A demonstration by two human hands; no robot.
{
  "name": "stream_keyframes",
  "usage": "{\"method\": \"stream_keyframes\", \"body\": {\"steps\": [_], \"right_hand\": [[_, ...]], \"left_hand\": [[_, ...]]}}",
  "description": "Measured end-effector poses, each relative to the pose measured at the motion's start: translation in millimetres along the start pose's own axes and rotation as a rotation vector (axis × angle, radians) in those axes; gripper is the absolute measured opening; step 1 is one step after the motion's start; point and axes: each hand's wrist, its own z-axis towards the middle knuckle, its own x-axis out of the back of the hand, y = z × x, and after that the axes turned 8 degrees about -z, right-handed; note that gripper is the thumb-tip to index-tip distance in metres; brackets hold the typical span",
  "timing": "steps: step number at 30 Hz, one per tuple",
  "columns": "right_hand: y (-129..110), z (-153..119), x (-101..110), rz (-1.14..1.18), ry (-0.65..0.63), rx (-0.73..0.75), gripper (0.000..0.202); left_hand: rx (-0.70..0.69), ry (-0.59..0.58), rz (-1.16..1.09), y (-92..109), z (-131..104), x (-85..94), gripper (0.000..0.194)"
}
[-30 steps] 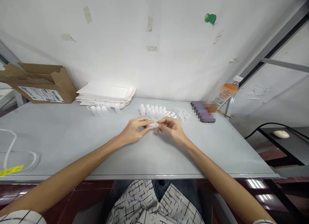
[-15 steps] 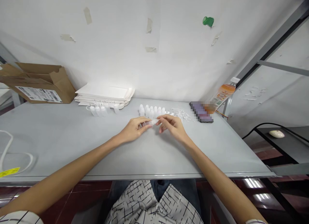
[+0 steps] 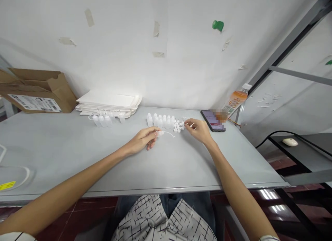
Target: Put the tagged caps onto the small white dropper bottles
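Note:
My left hand (image 3: pixel 145 139) pinches a small translucent squeeze bottle (image 3: pixel 160 133) lying on its side, and a thin white strap trails from it to the right. At the right end of a pile of small white caps (image 3: pixel 178 126), my right hand (image 3: pixel 198 129) has its thumb and forefinger drawn together. Whatever lies between those fingertips is too small to make out. Behind the left hand's bottle, several translucent squeeze bottles (image 3: pixel 160 121) stand upright in rows beside the caps. More bottles (image 3: pixel 102 121), with straps on top, stand farther left.
A stack of white envelopes (image 3: pixel 109 101) lies against the wall, with a cardboard box (image 3: pixel 38 92) to its left. At the right are a phone (image 3: pixel 213 121) and an orange drink bottle (image 3: pixel 233 102). A white cable (image 3: pixel 24 175) rests on the table's left side.
My right hand has moved right, away from the bottle in my left hand, to the caps. The bottle now shows a strap trailing from it. The whole view has shifted slightly.

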Motion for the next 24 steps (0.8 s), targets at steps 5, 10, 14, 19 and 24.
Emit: {"method": "stream_keyframes", "body": {"steps": [5,10,14,19,24], "right_hand": [[-7.3,-2.8,-8.9,-0.081,-0.085,0.057,0.016],[-7.3,-3.7,-10.8,-0.116,-0.115,0.073,0.017],[-6.6,-4.2,-13.6,-0.102,-0.117,0.089,0.016],[-7.6,-4.2,-12.2,-0.083,-0.162,0.106,0.014],[-10.8,-5.1,-2.8,-0.135,-0.243,0.111,0.011]], "left_hand": [[-0.006,0.012,0.06,0.4,-1.3,0.9,0.03],[-0.031,0.025,0.219,0.2,-3.3,-0.2,0.033],[-0.019,0.024,0.28,0.6,-3.4,-1.2,0.036],[0.0,-0.006,0.291,0.9,-3.5,-0.5,0.04],[0.034,-0.03,0.213,1.6,-3.6,0.0,0.038]]}}
